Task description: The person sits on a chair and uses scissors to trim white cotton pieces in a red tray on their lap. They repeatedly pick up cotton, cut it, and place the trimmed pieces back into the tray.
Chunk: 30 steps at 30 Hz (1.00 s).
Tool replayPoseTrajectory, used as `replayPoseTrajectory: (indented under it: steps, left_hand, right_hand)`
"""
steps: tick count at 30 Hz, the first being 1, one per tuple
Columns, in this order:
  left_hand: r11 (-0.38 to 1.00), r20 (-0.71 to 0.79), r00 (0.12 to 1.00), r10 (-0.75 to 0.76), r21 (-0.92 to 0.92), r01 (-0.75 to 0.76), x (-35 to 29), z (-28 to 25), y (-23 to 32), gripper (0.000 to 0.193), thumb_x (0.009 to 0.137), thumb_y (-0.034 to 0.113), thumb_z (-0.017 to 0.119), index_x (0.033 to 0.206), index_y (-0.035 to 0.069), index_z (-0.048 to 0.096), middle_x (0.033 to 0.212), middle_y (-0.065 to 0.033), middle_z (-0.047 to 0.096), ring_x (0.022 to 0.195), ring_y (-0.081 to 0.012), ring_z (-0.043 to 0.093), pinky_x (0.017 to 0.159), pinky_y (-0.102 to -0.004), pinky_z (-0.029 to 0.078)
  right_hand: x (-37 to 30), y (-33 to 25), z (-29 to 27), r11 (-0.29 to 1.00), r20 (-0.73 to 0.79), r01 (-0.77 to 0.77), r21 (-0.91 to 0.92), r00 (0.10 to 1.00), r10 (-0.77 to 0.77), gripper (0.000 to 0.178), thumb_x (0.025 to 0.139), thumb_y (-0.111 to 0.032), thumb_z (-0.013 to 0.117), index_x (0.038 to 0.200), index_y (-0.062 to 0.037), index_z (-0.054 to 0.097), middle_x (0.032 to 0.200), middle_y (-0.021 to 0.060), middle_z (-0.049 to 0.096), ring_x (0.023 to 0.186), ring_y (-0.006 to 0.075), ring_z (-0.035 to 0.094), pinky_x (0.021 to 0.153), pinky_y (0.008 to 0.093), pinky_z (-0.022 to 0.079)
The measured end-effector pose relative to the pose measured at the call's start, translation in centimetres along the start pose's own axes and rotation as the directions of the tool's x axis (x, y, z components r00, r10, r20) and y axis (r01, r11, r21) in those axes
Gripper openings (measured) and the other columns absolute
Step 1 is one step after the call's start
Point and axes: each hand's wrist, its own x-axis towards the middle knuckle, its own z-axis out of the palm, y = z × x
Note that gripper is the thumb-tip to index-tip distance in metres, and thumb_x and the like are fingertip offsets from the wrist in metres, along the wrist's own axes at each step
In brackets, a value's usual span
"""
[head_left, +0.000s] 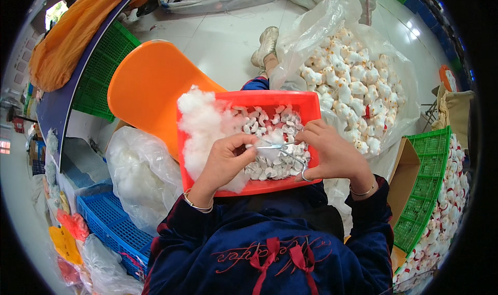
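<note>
Over a red plastic tray (244,193) on my lap, both hands are raised close together. My right hand (332,149) grips metal forceps (280,145) with scissor-type handles, one finger loop showing below the fingers. The jaws point left, to the fingertips of my left hand (226,161). That hand is closed in a pinch at the jaw tips; a small white piece seems to be between its fingers, mostly hidden. Fluffy white stuffing (199,134) heaps over the tray's left side. Many small white fabric pieces (277,168) fill the rest.
Ahead on the right, a clear plastic bag (407,103) holds many white plush toys (358,87). An orange chair (153,87) stands left of the tray, near a bag of stuffing (137,170) and a blue crate (111,222). A green crate (423,191) is at right.
</note>
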Motion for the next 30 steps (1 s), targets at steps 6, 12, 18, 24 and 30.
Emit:
replayPoseTrajectory:
  steps: [6,12,18,24,30]
  left_hand:
    - [0.993,-0.048,0.998,-0.036,-0.118,0.030,0.2,-0.5,-0.5,0.021,0.096,0.008,0.066,0.114,-0.002,0.070,0.090,-0.0034,0.070,0.076,-0.0071,0.065,0.068,-0.0220,0.054]
    - [0.993,-0.029,0.997,-0.065,-0.104,0.062,0.3,-0.1,0.0,0.022,0.097,0.009,0.067,0.115,-0.003,0.071,0.091,-0.0044,0.071,0.073,-0.0076,0.066,0.066,-0.0217,0.054]
    - [0.996,-0.017,0.999,-0.027,-0.087,0.026,0.7,0.2,-0.2,0.019,0.096,0.009,0.068,0.110,-0.002,0.072,0.088,-0.0032,0.070,0.070,-0.0064,0.064,0.063,-0.0202,0.052]
    - [0.987,-0.076,0.991,0.111,0.127,-0.101,0.4,0.2,-0.1,0.014,0.094,0.005,0.068,0.106,0.000,0.072,0.084,0.0013,0.065,0.070,-0.0024,0.059,0.062,-0.0184,0.047]
    - [0.999,-0.067,0.997,0.038,0.037,-0.035,0.4,0.2,0.2,0.021,0.093,0.004,0.067,0.114,0.002,0.072,0.084,0.0011,0.064,0.073,-0.0037,0.061,0.065,-0.0182,0.048]
  right_hand:
    - [0.1,-0.1,1.2,0.992,0.074,-0.086,-0.089,0.993,0.093,0.044,0.070,-0.030,0.083,0.107,-0.0091,0.069,0.099,0.0079,0.065,0.105,0.0295,0.059,0.089,0.0428,0.044]
    - [-0.1,-0.5,1.2,0.990,0.074,-0.090,-0.111,0.992,0.098,0.032,0.077,-0.029,0.080,0.102,-0.0118,0.072,0.083,0.0049,0.066,0.091,0.0274,0.063,0.080,0.0421,0.043]
    - [0.3,-1.2,1.6,0.986,0.114,-0.121,-0.114,0.984,0.134,0.033,0.074,-0.027,0.080,0.102,-0.0113,0.071,0.089,0.0063,0.066,0.098,0.0279,0.063,0.084,0.0417,0.044]
    - [-0.7,-1.9,-1.4,0.995,-0.058,-0.086,-0.056,0.995,0.083,0.050,0.064,-0.027,0.085,0.108,-0.0104,0.069,0.104,0.0066,0.064,0.108,0.0280,0.058,0.092,0.0406,0.043]
    - [-0.4,-1.5,-0.2,0.976,0.019,-0.105,-0.189,0.994,0.110,0.049,0.065,-0.030,0.086,0.108,-0.0110,0.070,0.104,0.0063,0.064,0.107,0.0269,0.058,0.089,0.0401,0.042]
